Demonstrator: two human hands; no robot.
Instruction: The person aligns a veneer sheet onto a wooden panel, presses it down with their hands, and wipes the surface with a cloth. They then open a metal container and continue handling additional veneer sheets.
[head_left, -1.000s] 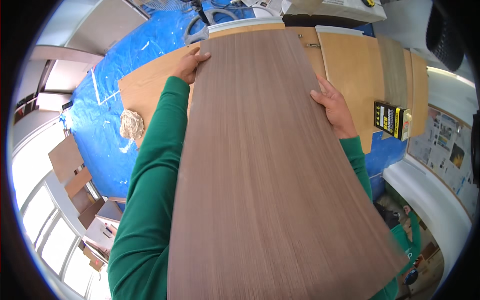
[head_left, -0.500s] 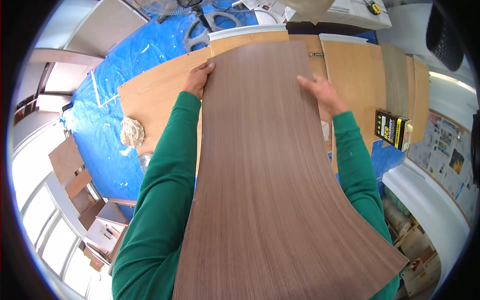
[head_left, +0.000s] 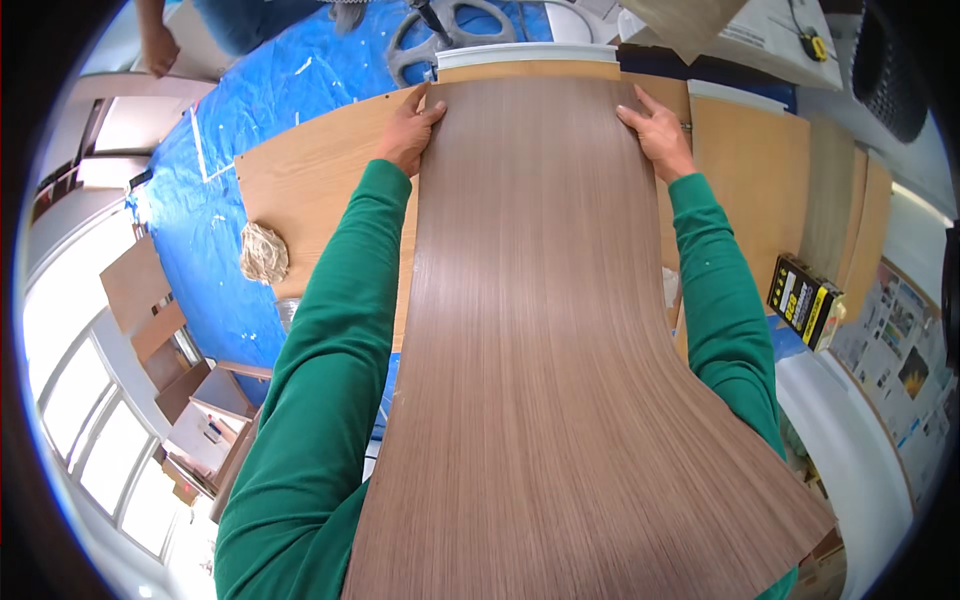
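Observation:
A long brown wood-grain veneer sheet (head_left: 535,300) runs from the lower edge to the top middle, its near right part curving outward. My left hand (head_left: 418,130) grips the sheet's far left edge, thumb on top. My right hand (head_left: 650,130) grips the far right edge the same way. The sheet's far end lies over a light wood board with a white strip (head_left: 525,52) along its back. Lighter plywood panels (head_left: 315,200) lie beneath and to both sides.
Crumpled paper (head_left: 263,250) sits on the left panel; a black-and-yellow can (head_left: 805,300) stands at right. Blue plastic sheeting (head_left: 205,270) covers the surface beyond. Another person's hand (head_left: 160,50) hangs at top left. A tape measure (head_left: 812,42) lies on a pale surface at back right.
My right hand moved off the right edge and now grips it farther up. The sheet's right part curves more. Another person's hand and leg have appeared at top left.

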